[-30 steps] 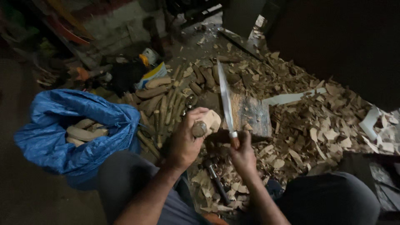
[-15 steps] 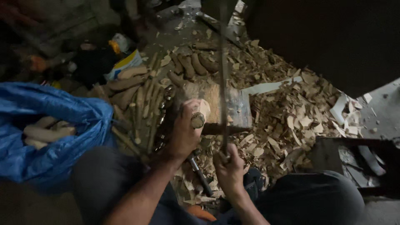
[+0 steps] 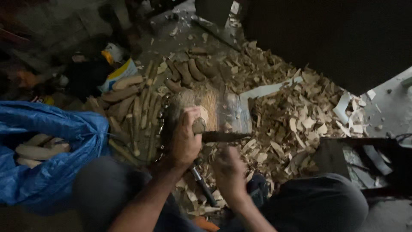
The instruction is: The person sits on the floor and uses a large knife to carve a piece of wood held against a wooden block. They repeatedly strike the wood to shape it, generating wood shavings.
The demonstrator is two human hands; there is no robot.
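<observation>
My left hand (image 3: 183, 141) grips a short piece of pale wood (image 3: 199, 124) and holds it upright on a wooden chopping block (image 3: 201, 103). My right hand (image 3: 229, 172) is blurred with motion and grips the handle of a long chopping knife (image 3: 225, 136). The knife blade lies low and roughly level, right beside the piece of wood at the block's near edge. My knees frame the bottom of the view.
A blue plastic sack (image 3: 56, 150) with carved wooden pieces stands at the left. Rough wooden sticks (image 3: 128, 103) lie beside the block. Wood chips (image 3: 296, 116) cover the floor to the right. A dark tool (image 3: 201, 184) lies between my legs. A dark box (image 3: 352, 159) stands at the right.
The knife was raised with its blade upright above the block; it has swung down and now lies low beside the piece of wood. My left hand stayed on the wood.
</observation>
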